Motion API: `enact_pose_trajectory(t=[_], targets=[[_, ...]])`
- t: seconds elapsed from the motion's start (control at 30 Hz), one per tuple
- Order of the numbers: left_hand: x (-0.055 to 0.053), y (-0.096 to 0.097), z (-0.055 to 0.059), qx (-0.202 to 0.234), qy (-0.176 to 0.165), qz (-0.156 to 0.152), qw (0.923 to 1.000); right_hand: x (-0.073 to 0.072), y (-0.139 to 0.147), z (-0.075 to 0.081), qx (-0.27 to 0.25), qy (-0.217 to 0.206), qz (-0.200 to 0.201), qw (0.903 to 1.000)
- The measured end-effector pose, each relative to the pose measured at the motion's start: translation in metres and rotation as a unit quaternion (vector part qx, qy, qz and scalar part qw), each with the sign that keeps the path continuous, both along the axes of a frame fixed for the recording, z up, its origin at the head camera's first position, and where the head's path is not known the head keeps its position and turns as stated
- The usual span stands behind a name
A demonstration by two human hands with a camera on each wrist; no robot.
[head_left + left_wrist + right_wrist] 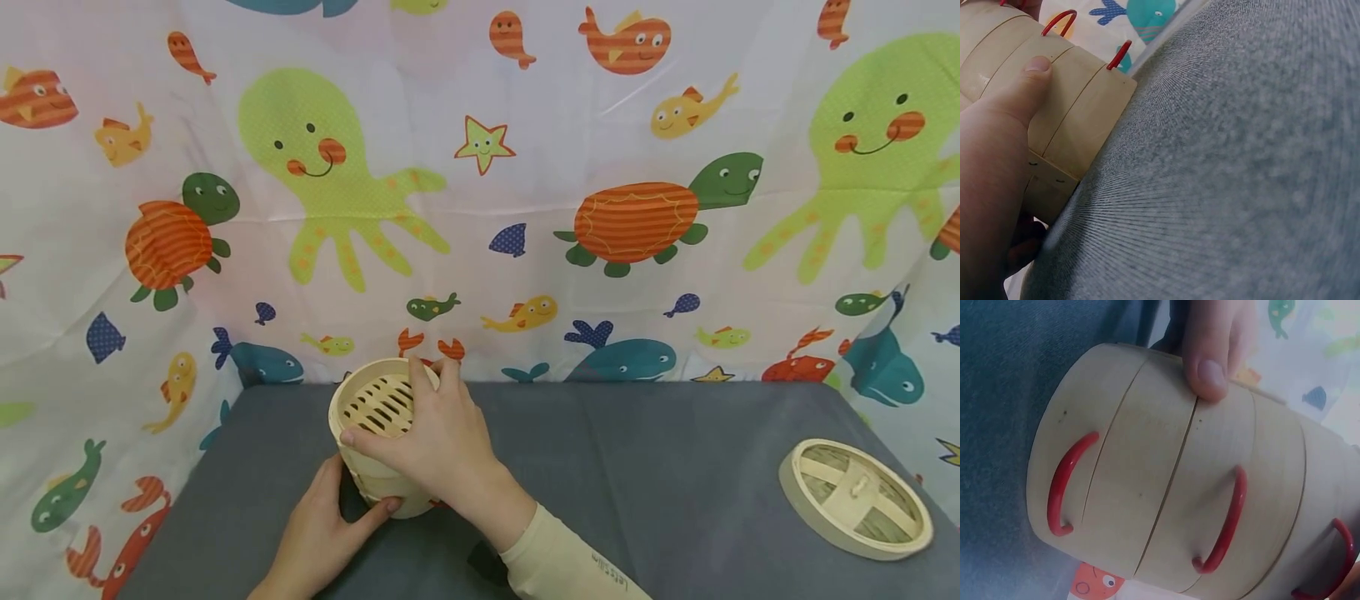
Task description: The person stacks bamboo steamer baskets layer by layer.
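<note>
- The left hand [318, 525] curls round the lower side of the pale steamer stack [382, 483]; its thumb presses near a seam, while its other fingers are mostly hidden behind the wall.
- The stack stands on the grey counter [660, 467], left of centre, its base seeming to touch the cloth-like surface. It looks like thin bamboo or wood, so I judge it light and stiff, smooth enough to slide a little, and liable to crack if squeezed hard.
- The tiers look merely seated on one another, so a hold across a seam should keep them together better than a pull on one red handle [1063, 487]. Three such thin loops show in the right wrist view, one above another.
- As a container, the top tier shows a slatted floor [375, 408] inside its rim, and I see nothing lying on those slats; what the lower tiers hold is hidden.
- The right hand [442, 442] spans the top, thumb on the near rim and fingers spread over the far side, gripping it; the far fingertips are poorly seen, so that hold may be looser than it looks.
- At the far right, well apart, the round lid [855, 492] lies on the counter, its crossed strips and small loop uppermost; the loop or rim would suit a light pinch.
</note>
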State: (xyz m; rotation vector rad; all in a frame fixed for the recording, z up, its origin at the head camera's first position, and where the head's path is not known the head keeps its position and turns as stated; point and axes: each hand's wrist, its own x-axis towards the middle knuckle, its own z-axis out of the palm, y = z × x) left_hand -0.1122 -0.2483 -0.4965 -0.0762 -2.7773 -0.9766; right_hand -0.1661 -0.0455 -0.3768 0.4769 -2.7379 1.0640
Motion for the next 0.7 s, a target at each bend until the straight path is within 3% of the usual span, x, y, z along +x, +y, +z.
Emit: enact_pose_trajectory(t=[0.3, 0.7], targets=[[0.0002, 0.0012, 0.0010, -0.006, -0.012, 0.002, 0.9999, 0.0002, 0.0026, -0.0029, -0.017, 0.002, 0.022, 0.9996], [-0.0013, 0.0030, -0.0008, -0.002, -0.010, -0.006, 0.9999, -0.0001, 0.0040, -0.0038, -0.022, -0.003, 0.024, 0.9995]])
